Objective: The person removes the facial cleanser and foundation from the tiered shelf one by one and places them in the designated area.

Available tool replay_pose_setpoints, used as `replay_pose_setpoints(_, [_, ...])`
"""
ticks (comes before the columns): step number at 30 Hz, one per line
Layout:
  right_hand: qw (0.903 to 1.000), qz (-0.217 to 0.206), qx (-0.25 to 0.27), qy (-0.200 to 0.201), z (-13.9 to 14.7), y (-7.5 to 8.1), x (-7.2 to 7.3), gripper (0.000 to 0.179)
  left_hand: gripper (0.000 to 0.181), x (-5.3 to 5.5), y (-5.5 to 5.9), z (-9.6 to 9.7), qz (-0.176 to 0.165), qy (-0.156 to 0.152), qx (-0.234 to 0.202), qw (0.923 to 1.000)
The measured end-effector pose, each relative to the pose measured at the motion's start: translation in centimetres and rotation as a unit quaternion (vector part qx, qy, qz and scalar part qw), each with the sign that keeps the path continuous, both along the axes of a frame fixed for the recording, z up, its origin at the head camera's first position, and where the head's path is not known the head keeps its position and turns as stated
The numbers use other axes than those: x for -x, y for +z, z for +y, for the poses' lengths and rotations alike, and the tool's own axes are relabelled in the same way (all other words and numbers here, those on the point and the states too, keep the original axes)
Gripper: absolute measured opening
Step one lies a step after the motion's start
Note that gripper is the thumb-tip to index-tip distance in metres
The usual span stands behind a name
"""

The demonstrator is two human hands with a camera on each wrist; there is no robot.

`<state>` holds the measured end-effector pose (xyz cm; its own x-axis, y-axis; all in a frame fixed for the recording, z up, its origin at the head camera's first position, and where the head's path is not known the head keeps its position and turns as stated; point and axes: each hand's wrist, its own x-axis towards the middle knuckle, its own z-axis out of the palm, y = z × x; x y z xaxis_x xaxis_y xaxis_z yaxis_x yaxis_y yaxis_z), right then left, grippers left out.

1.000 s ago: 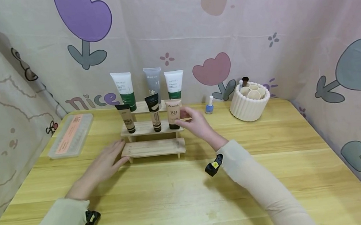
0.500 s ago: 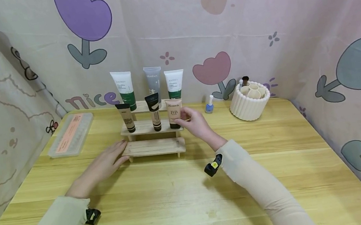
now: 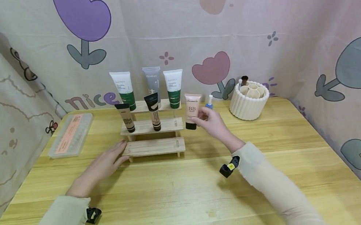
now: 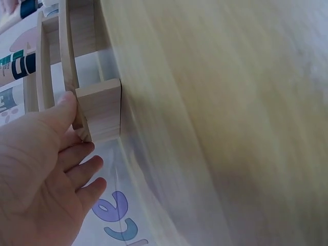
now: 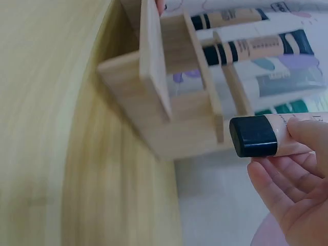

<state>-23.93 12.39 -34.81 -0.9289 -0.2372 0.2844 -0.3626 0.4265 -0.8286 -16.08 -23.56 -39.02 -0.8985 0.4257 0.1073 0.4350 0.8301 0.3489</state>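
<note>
To the left of the wooden stand (image 3: 154, 147), a plastic case (image 3: 70, 136) is lying flat on the table (image 3: 176, 201). At the stand's left end, the left hand (image 3: 108, 163) is pinching the lowest tier, thumb and index finger closing on the board. On the stand's middle tier, a first beige tube (image 3: 128, 120) and a second beige tube (image 3: 155, 116) are standing, dark ends down. On its top tier, a left white-green tube (image 3: 123, 89), a grey tube (image 3: 152, 79) and a right white-green tube (image 3: 174, 86) are forming a row.

Just beyond the stand's right end, the pink tube (image 3: 192, 108) is hanging apart from the middle tier, black cap pointing down. Its long axis is running nearly upright, the top leaning slightly away from the stand. The right hand (image 3: 213, 123), much the nearer, is gripping it from the side away from the stand; its fingers are curling behind, the thumb lying across the front. Farther right of the stand, a blue bottle (image 3: 209, 105) is showing partly behind that hand, and a white holder (image 3: 249, 106) is standing beyond it.
</note>
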Motion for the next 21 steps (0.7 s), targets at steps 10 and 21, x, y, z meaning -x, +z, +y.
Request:
replay_pose_setpoints(10, [0.9951, -0.097, -0.014, -0.011, 2.8, -2.6, 0.7, 0.023, 0.056, -0.1, 0.5, 0.2, -0.002, -0.001, 0.001, 1.0])
replay_pose_setpoints(21, [0.9724, -0.232, -0.023, -0.01, 3.9, -4.9, 1.4, 0.029, 0.054, 0.0, 0.3, 0.1, 0.005, -0.003, 0.009, 0.9999])
